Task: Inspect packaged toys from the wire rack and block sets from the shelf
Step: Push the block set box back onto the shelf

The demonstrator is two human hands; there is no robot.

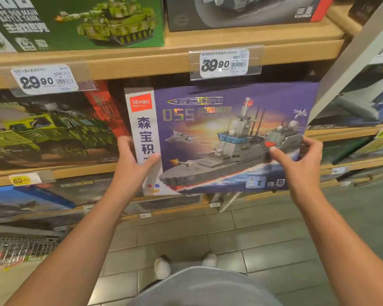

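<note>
A purple block-set box (219, 120) with a grey warship picture and a white side strip is held up in front of the wooden shelf (164, 58). My left hand (133, 160) grips its lower left edge, thumb on the front and fingers behind. My right hand (299, 160) grips the lower right edge the same way. The box faces me and tilts slightly. The wire rack (20, 246) shows at the lower left with blurred packaged toys in it.
Other block-set boxes fill the shelves: a green tank box (86, 21) above, a green truck box (47, 129) to the left, dark boxes lower down. Price tags hang on the shelf edges. A white upright post (352, 62) stands at the right. Tiled floor lies below.
</note>
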